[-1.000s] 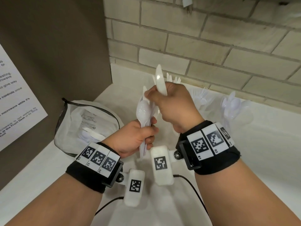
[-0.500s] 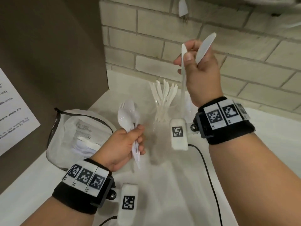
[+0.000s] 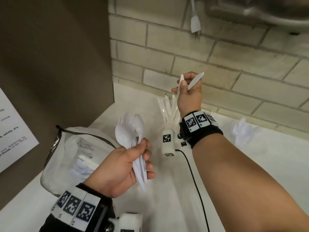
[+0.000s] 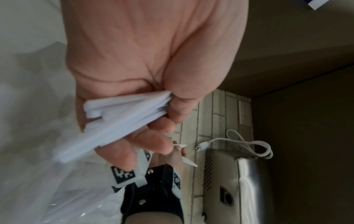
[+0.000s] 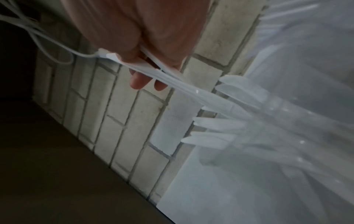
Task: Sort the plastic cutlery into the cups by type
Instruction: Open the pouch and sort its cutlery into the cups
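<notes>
My left hand grips a bundle of white plastic spoons by their handles, bowls pointing up, low at the centre of the counter. My right hand is raised above a clear cup of white knives near the brick wall and pinches two white knives; one hangs down toward the cup. A second clear cup holding spoons stands to the right, and fork tips show behind my right wrist.
An open clear zip pouch with more white cutlery lies at the left, beside a brown cabinet side. A brick wall backs the white counter. A white plug dangles above, and a black cable trails from my right wrist.
My right hand pulled the knives out of the left hand's bundle, lifted them up and back, then lowered them toward the knife cup. The left hand sank slightly with the spoons.
</notes>
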A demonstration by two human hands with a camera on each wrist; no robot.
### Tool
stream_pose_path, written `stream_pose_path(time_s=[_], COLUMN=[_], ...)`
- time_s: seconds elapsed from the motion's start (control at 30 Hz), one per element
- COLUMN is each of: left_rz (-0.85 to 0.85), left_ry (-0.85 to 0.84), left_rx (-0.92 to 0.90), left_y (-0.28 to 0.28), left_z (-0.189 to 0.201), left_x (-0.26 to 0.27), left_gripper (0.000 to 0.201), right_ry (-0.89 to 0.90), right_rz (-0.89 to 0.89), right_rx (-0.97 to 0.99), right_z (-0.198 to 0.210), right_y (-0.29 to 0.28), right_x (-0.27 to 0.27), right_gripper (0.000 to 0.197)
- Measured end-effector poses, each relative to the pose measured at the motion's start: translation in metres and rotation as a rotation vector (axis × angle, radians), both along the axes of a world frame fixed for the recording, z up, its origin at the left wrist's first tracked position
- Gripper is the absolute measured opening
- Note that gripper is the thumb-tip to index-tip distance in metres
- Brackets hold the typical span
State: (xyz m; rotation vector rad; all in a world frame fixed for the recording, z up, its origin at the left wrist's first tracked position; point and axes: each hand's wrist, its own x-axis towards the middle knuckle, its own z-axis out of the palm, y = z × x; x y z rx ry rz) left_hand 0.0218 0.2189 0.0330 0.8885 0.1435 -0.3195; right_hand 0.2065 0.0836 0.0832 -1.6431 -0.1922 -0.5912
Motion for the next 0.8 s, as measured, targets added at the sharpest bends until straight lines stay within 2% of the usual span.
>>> stream_pose_path(time_s=[0.13, 0.23, 0.37, 0.53, 0.6, 0.67, 0.73, 0.8], left_rz=[-0.019, -0.022, -0.036, -0.048, 0.018, 0.122, 0.217, 0.258], left_ry=[0.002, 0.008, 0.001, -0.025, -0.061, -0.122, -0.160, -0.181], left_rx=[-0.002, 0.018, 0.029, 0.073, 0.287, 0.717, 1.069, 1.179], left_y=[0.002, 0.000, -0.002, -0.007, -0.013, -0.019, -0.023, -0.026], left_z=[0.001, 0.002, 0.001, 0.001, 0.001, 0.000, -0.002, -0.004], left_x=[0.000, 0.000, 0.000, -0.001, 0.000, 0.003, 0.005, 0.007], left_gripper=[0.014, 0.012, 0.011, 0.016, 0.011, 0.014, 0.022, 0.025], right_ry=[0.313, 0.406, 0.349, 0.242, 0.241, 0.265, 0.283, 0.293], right_rz=[-0.003, -0.002, 0.008, 0.149, 0.259, 0.354, 0.384, 0.377], right_rx=[0.007, -0.070, -0.083, -0.061, -0.099, -0.186, -0.296, -0.376], right_z=[-0.024, -0.026, -0.010, 0.017, 0.026, 0.031, 0.031, 0.026], right_y=[-0.003, -0.010, -0.017, -0.017, -0.015, -0.014, -0.012, -0.011], right_x=[0.013, 0.020, 0.011, -0.039, -0.070, -0.100, -0.120, -0.129], right_gripper=[0.019, 0.040, 0.043, 0.024, 0.017, 0.005, 0.012, 0.020])
